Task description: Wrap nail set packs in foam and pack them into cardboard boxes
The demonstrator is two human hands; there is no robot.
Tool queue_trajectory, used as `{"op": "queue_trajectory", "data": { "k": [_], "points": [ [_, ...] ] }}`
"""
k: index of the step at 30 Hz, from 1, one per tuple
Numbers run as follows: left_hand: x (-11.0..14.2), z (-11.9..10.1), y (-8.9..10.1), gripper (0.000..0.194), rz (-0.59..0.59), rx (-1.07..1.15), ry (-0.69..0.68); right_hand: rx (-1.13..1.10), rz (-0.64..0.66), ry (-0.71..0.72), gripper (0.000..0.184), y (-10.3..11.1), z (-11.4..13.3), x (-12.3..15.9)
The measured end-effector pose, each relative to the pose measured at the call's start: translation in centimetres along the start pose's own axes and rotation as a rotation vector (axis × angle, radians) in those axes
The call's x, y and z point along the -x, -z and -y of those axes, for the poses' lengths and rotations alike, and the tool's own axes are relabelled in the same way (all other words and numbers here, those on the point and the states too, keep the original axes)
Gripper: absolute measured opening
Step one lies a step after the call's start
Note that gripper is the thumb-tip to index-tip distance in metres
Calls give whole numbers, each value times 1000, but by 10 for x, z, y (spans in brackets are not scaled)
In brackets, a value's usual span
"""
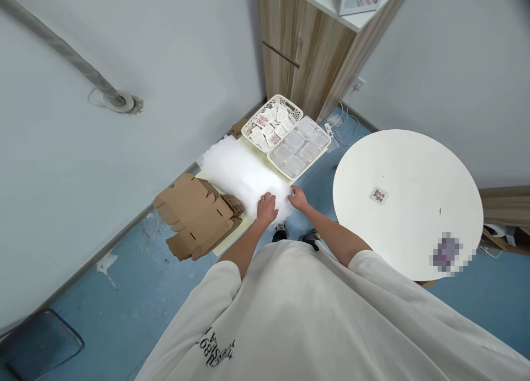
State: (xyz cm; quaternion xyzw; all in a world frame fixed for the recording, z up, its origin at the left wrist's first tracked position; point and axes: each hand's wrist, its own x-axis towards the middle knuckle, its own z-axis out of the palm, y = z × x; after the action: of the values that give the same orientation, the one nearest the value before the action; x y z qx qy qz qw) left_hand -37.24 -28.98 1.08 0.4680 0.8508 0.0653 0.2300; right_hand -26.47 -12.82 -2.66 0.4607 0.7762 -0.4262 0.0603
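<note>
A stack of thin white sheets (236,163), perhaps foam or plastic, lies on a low pale-yellow surface ahead of me. My left hand (267,207) rests on the near end of this stack, palm down with its fingers apart. At the stack's right corner, my right hand (297,197) has its thumb and fingers curled together on the edge of a sheet. How many sheets it grips is hidden. Flattened brown cardboard boxes (194,210) are piled left of the sheets.
Beyond the sheets stand a white basket of small printed packets (271,128) and another with clear plastic cases (298,147). A round white table (406,204) on the right bears a small clear case (378,196). Cables (345,121) lie by the wooden cabinet (306,44).
</note>
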Motion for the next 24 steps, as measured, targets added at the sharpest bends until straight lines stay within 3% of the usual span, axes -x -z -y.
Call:
{"op": "queue_trajectory", "data": {
  "k": [8, 16, 24],
  "points": [
    [1, 3, 1, 37, -2, 21, -31, 11, -153, 77, 32, 10, 11, 13],
    [1, 0, 7, 34, 14, 5, -18, 93, -178, 154, 26, 24, 21, 23],
    [4, -7, 10, 28, -47, 38, 11, -34, -155, 238, 27, 37, 31, 38]
  ]
}}
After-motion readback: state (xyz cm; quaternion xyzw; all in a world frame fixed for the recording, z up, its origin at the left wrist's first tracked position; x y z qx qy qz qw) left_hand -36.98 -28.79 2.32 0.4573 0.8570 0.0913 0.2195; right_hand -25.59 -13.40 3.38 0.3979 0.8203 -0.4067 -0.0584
